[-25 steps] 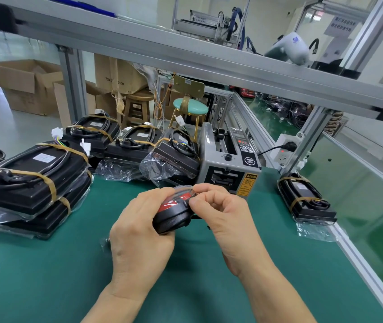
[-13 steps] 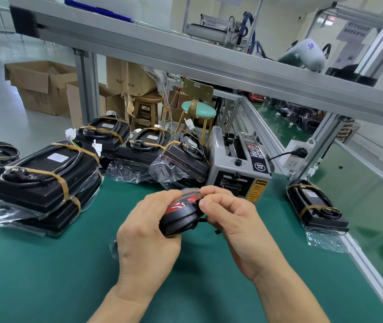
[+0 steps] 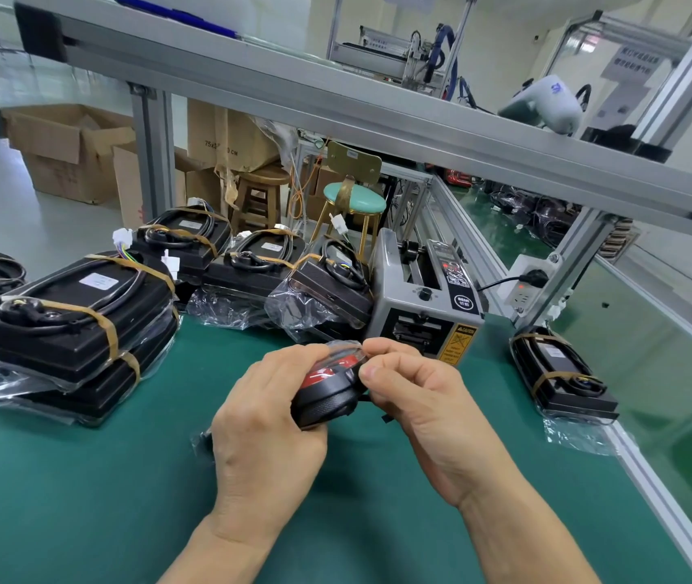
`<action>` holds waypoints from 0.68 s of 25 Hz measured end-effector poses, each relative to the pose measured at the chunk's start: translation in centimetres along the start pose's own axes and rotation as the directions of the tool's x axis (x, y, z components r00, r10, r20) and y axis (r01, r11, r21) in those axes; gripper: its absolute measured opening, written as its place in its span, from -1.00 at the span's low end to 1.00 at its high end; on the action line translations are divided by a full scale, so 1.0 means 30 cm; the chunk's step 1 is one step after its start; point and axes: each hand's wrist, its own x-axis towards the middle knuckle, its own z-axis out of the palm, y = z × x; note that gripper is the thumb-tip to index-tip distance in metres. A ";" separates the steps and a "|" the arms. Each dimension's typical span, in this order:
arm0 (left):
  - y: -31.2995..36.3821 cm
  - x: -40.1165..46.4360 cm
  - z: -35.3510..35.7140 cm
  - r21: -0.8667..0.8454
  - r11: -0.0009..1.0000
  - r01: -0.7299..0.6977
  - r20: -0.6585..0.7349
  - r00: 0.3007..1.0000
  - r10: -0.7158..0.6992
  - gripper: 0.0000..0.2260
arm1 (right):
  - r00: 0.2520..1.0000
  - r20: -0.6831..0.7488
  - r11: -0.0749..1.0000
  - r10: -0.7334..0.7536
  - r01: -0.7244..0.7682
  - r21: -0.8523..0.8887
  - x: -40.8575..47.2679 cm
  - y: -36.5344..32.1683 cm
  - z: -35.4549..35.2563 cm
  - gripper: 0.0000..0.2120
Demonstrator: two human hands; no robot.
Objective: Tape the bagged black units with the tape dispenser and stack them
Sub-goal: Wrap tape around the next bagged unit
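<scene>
Bagged black units: loads of them on the green mat (image 3: 83, 499), each one wrapped with a coiled cable and brown tape bands
Stack at 9 o'clock: two bagged units (image 3: 66, 326) piled one on the other, clear plastic sticking out underneath, white label on top
Back row at 11 o'clock: three more units (image 3: 260, 263) side by side along the far edge of the mat, the rightmost one tilted in its bag and leaning right beside the dispenser
Loner at 3 o'clock: a single taped unit (image 3: 559, 373) lying flat near the right rail, well apart from the others
Tape dispenser: grey electric box (image 3: 424, 305) at 12 o'clock, just beyond the hands, yellow caution sticker on its front, knob on top
Small round part: black thing with a red face (image 3: 327, 394) in clear film, held up off the mat dead centre
Left hand: left hand (image 3: 268, 432) wraps round the round part from the 9 o'clock side, fingers curled over its top
Right hand: right hand (image 3: 416, 398) meets it from the 3 o'clock side, thumb and fingertips pinching at the part's top edge, can't really tell if it's film or tape
Hands overall: close together, both clamped on the same part
Background: cardboard boxes (image 3: 70, 149) and a mint-green stool (image 3: 352, 200) on the floor behind the bench
</scene>
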 end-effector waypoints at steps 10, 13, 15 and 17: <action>0.009 -0.005 0.004 0.004 1.000 -0.030 -0.016 0.999 0.030 -0.30 | 0.994 -0.107 0.991 0.002 0.013 0.134 -0.008 0.036 0.018 -0.79; 0.007 -0.006 0.004 0.003 0.999 -0.032 -0.017 0.999 0.032 -0.30 | 0.995 -0.102 0.994 0.000 0.011 0.106 -0.009 0.027 0.019 -0.79; 0.007 -0.005 0.005 0.007 1.000 -0.028 -0.019 0.999 0.028 -0.28 | 0.992 -0.125 0.998 -0.004 0.012 0.067 -0.009 0.023 0.019 -0.78; 0.009 -0.007 0.005 0.006 1.000 -0.030 -0.016 0.999 0.030 -0.27 | 0.989 -0.151 0.999 -0.010 0.017 0.047 -0.013 0.025 0.025 -0.80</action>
